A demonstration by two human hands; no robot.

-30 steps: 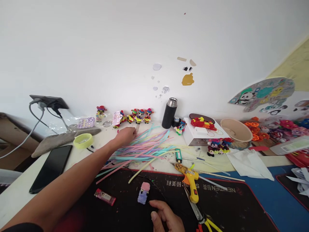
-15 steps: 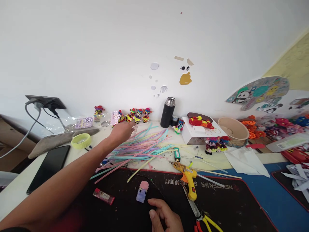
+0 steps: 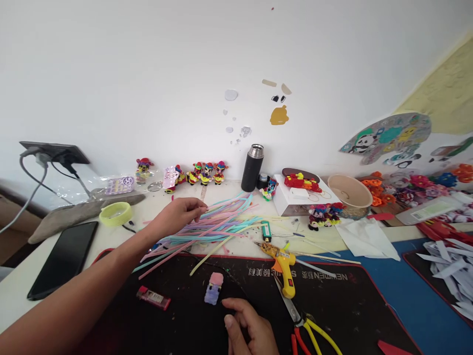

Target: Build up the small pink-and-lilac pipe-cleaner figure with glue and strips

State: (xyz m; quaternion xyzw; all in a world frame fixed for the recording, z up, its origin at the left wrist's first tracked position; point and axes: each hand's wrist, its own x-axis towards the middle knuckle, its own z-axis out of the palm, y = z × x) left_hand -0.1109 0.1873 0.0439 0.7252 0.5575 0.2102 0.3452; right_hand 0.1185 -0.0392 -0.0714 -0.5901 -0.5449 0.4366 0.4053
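My left hand [image 3: 185, 214] reaches over the far left of a spread bundle of pastel pipe cleaners [image 3: 221, 224]. Its thumb and fingers are drawn together in a pinch; whatever lies between the tips is too small to make out. Low in the middle, my right hand [image 3: 251, 328] rests on the black mat [image 3: 177, 330], thumb and forefinger apart, holding nothing visible. Just left of its fingertips lies a small fuzzy pink and lilac figure [image 3: 213, 288]. A red lighter-like packet [image 3: 153, 298] sits farther left on the mat.
A yellow glue gun [image 3: 284, 268] and open scissors [image 3: 295, 315] lie right of my right hand. Several colourful dolls [image 3: 207, 173] stand by the wall. Behind the pipe cleaners rises a black flask [image 3: 253, 170]. A phone [image 3: 62, 259] lies left, near a yellow tape roll [image 3: 116, 214].
My left hand has drawn back from beside the dolls, down toward me, to above the pipe cleaners. My right hand stays by the pink and lilac figure. The view has shifted slightly.
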